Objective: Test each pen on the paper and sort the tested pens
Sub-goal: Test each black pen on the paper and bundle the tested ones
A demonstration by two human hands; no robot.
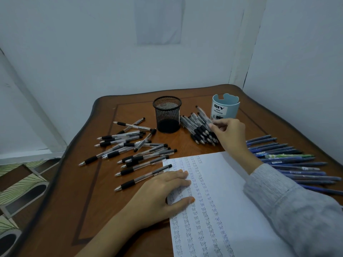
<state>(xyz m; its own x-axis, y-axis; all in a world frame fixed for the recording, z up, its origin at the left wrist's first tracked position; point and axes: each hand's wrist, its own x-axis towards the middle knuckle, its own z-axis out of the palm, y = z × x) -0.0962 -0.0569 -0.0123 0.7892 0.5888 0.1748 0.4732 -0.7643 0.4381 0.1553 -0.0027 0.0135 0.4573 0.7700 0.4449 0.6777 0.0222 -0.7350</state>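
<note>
Clear plastic pens [201,130] look light, stiff, slick-barrelled; grab at the rubber grip. Right hand [230,134] pinches one in the stack, left hand [163,197] flat, pinning paper [222,191].

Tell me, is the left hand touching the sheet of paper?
Touching. The head view shows the left hand lying flat, fingers and thumb resting on the paper.

Home: wooden table [92,201], patterned floor [18,182].
</note>
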